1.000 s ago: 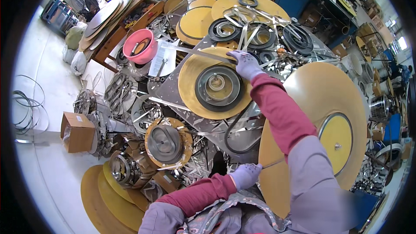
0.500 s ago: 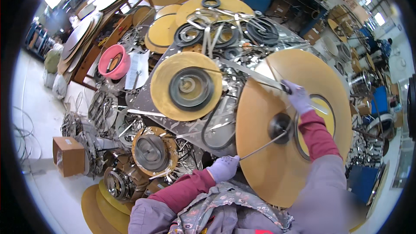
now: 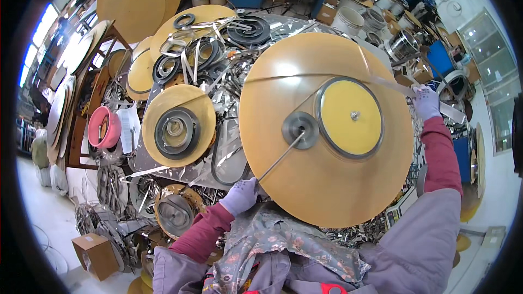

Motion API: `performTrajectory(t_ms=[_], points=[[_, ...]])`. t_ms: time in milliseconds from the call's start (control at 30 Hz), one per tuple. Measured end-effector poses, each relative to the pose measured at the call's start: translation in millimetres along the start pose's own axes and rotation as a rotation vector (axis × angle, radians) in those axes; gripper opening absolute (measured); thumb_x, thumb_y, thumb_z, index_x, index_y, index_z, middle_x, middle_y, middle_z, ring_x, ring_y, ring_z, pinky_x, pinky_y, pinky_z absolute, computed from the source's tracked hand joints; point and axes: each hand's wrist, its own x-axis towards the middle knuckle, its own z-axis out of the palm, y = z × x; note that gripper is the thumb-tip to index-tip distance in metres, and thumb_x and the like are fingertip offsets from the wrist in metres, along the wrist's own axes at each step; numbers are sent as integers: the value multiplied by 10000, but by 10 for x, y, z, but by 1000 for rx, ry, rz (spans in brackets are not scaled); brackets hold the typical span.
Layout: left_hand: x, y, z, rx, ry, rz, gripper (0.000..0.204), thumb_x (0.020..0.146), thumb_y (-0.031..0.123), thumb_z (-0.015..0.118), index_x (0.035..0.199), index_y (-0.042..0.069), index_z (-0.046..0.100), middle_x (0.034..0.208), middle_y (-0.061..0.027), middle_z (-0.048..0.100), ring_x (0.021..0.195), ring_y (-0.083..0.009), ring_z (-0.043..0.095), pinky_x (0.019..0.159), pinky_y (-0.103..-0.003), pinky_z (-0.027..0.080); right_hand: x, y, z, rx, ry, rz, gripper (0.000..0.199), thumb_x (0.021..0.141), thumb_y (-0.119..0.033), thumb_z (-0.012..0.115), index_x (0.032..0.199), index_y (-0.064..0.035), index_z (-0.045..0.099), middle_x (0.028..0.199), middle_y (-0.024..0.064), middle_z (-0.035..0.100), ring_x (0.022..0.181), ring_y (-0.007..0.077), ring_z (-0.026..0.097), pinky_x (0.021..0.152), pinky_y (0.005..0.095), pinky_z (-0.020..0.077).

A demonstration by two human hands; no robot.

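Note:
A large tan disc [image 3: 283, 185] fills the middle right, with a yellow round plate ringed in dark grey [image 3: 348, 111] and a small grey hub [image 3: 308, 137] on it. My left hand [image 3: 239, 196], in a pale lilac glove at the disc's near left edge, is closed around a thin metal rod [image 3: 279, 159]. The rod's far end meets the hub. Out past the disc's right rim, my gloved right hand [image 3: 426, 102] is closed on a flat metal strip [image 3: 393, 84]. Its silvery end sticks out beyond the hand; the rest stretches left over the disc.
Left of the large disc, a smaller yellow disc [image 3: 150, 110] carries a dark coil [image 3: 180, 133]. Metal scraps and ring coils [image 3: 249, 31] cover the table behind. A pink bowl [image 3: 103, 127] stands at left, a cardboard box [image 3: 97, 256] on the floor at lower left.
My right hand has moved from above the disc to beyond its right rim, with the strip in it. My left hand keeps the rod at the hub. The view has swung right.

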Motion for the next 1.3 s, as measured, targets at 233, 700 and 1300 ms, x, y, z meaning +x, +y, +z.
performTrajectory(t_ms=[233,700,1300], points=[[85,-64,-61,-39,48,9,166,859,136,509,942,-7,526,814,-260,620,800,-432,606,705,-493,480,-805,566,-383,16,-207,-97,360,745,-307,674,1079,-189,615,1020,66,595,1023,225,570,844,355,462],[-68,-194,-295,132,5,45,194,878,178,490,928,-9,501,793,-243,616,803,-417,604,701,-492,459,-1032,-262,-2169,499,-596,-515,229,777,-260,622,939,-123,710,846,105,684,816,274,650,755,389,494],[-186,-20,-36,40,8,65,117,815,106,525,858,6,482,694,-230,566,699,-427,576,620,-498,438,-773,-2496,53,1017,-37,269,334,887,-261,547,1186,-114,563,900,192,649,822,361,623,741,467,479]])
